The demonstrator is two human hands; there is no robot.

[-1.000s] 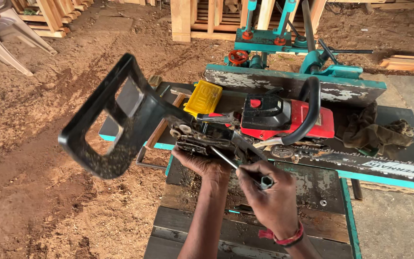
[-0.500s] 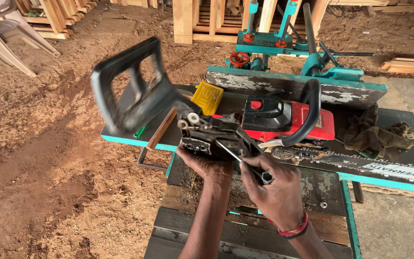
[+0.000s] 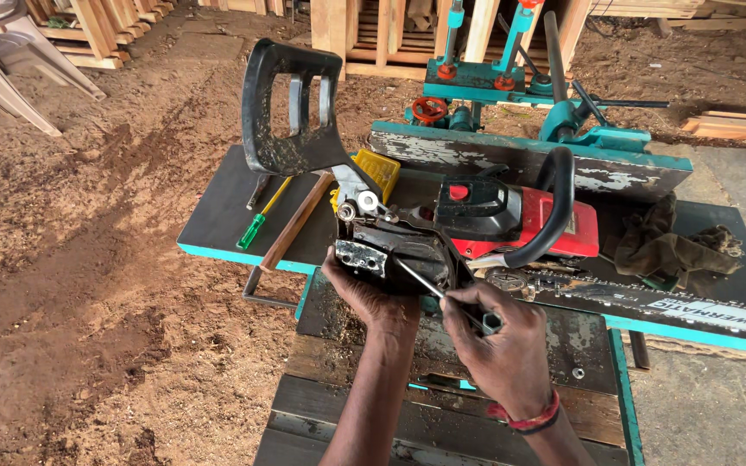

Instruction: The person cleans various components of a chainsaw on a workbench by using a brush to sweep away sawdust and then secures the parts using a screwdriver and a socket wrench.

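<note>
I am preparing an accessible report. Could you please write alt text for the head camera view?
A person's left hand steadies the dark body of a red chainsaw on a dark workbench, while the right hand works a thin screwdriver into it. The saw's black handle part sticks upward; sawdust-covered ground surrounds the bench.
</note>
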